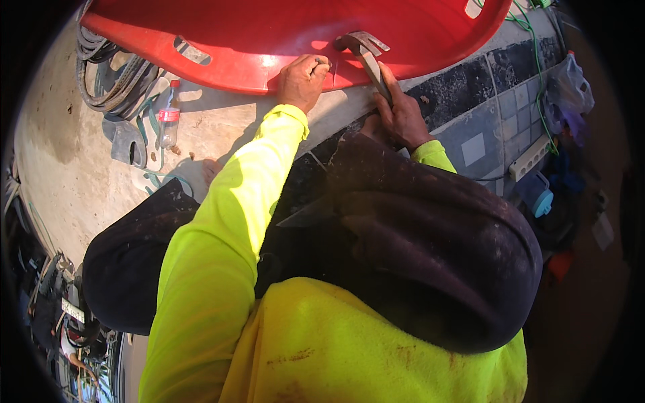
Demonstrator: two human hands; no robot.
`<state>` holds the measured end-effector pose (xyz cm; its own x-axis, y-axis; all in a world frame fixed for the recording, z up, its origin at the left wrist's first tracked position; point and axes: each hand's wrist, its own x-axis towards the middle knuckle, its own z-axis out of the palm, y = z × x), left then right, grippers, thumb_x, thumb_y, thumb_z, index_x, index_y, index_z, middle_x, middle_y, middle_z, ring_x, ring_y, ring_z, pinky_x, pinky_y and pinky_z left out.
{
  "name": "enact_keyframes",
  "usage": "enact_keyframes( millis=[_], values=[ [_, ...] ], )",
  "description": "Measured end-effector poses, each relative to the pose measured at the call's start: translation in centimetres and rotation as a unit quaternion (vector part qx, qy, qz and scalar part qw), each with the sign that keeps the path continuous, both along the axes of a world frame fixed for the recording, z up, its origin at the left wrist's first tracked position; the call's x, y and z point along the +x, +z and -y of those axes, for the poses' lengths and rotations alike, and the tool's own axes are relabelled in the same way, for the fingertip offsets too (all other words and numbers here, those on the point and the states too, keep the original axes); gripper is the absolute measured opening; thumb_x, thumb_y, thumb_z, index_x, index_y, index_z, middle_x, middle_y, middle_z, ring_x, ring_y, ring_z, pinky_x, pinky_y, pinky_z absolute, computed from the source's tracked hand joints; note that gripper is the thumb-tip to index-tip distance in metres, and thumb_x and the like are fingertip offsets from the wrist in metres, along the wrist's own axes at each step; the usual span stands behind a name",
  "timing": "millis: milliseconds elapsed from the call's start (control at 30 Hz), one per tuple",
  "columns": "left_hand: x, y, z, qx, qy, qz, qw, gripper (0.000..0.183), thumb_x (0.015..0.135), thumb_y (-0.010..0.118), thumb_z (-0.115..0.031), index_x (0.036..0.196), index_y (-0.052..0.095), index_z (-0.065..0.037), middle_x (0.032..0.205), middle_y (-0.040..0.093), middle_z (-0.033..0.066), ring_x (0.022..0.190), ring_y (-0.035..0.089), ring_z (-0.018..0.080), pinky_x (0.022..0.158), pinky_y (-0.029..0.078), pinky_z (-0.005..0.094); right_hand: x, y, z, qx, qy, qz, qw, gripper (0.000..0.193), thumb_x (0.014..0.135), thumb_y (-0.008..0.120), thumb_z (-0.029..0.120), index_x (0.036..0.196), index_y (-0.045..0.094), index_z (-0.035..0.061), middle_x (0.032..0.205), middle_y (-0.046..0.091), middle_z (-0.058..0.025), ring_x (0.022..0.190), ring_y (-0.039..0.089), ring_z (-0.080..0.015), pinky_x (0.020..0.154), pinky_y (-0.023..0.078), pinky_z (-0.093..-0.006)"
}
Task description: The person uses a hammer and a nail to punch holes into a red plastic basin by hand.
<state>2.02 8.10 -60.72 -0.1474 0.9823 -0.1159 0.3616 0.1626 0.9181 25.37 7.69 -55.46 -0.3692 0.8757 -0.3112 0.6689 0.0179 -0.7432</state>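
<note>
A claw hammer (371, 70) is gripped by its handle in my right hand (403, 115). Its head lies over the rim of a large red plastic tub (242, 37), close to my left hand. My left hand (304, 82) is closed at the tub's edge, its fingers pinched together. What sits between them, if anything, is too small to make out. The tub has an oblong handle slot (192, 50) to the left of my left hand.
A coiled hose (94, 80) lies far left on concrete, near a plastic bottle (169, 115) with a red cap. To the right are a power strip (529, 158), a green cable (537, 80), a clear plastic bag (571, 87) and a blue-lidded container (541, 201).
</note>
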Motion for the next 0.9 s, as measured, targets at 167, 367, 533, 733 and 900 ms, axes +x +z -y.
enact_keyframes(
  millis=[167,367,533,733,900],
  values=[
    [-0.1,-0.2,-0.1,0.025,-0.051,-0.105,0.993,0.013,0.089,0.064,-0.009,0.097,0.071,-0.002,0.087,0.072,0.0105,0.076,0.070,0.0196,0.071,0.055,0.0315,-0.6,3.3,-0.3,0.015,0.015,-0.016,1.000,0.067,0.096,0.059,0.013,0.156,0.029,0.0161,0.112,0.066,-0.0281,0.101,0.064,-0.0475,0.084,0.052,-0.0492],
    [0.1,-0.8,0.2,0.014,-0.050,-0.063,0.997,0.013,0.090,0.066,-0.016,0.097,0.071,-0.007,0.097,0.071,0.0128,0.087,0.069,0.0305,0.076,0.055,0.0338,-1.4,9.0,-1.3,0.124,0.084,-0.056,0.987,0.066,0.095,0.063,0.010,0.154,0.033,0.0145,0.118,0.065,-0.0255,0.103,0.066,-0.0429,0.084,0.055,-0.0465],
    [1.0,0.5,0.0,-0.099,-0.054,-0.135,0.984,0.014,0.091,0.067,-0.018,0.099,0.070,-0.007,0.099,0.070,0.0115,0.086,0.069,0.0313,0.077,0.055,0.0370,0.2,9.5,-1.9,0.041,0.142,0.035,0.988,0.064,0.095,0.063,0.009,0.153,0.035,0.0145,0.105,0.067,-0.0241,0.091,0.068,-0.0429,0.077,0.056,-0.0469],
    [0.9,-1.7,0.3,-0.003,-0.065,-0.081,0.995,0.021,0.090,0.068,-0.022,0.108,0.068,-0.012,0.098,0.071,0.0113,0.091,0.069,0.0327,0.079,0.055,0.0394,-1.0,9.9,-1.6,0.160,0.107,-0.036,0.981,0.062,0.098,0.059,0.014,0.154,0.033,0.0158,0.100,0.067,-0.0251,0.086,0.067,-0.0437,0.073,0.055,-0.0484],
    [0.2,-1.9,0.7,0.016,-0.064,-0.151,0.986,0.018,0.090,0.066,-0.018,0.107,0.069,-0.013,0.097,0.070,0.0114,0.089,0.068,0.0341,0.080,0.054,0.0429,-0.7,9.8,-1.7,0.070,0.142,-0.010,0.987,0.060,0.097,0.060,0.011,0.152,0.036,0.0113,0.113,0.065,-0.0280,0.096,0.068,-0.0432,0.078,0.056,-0.0460]
  ],
)
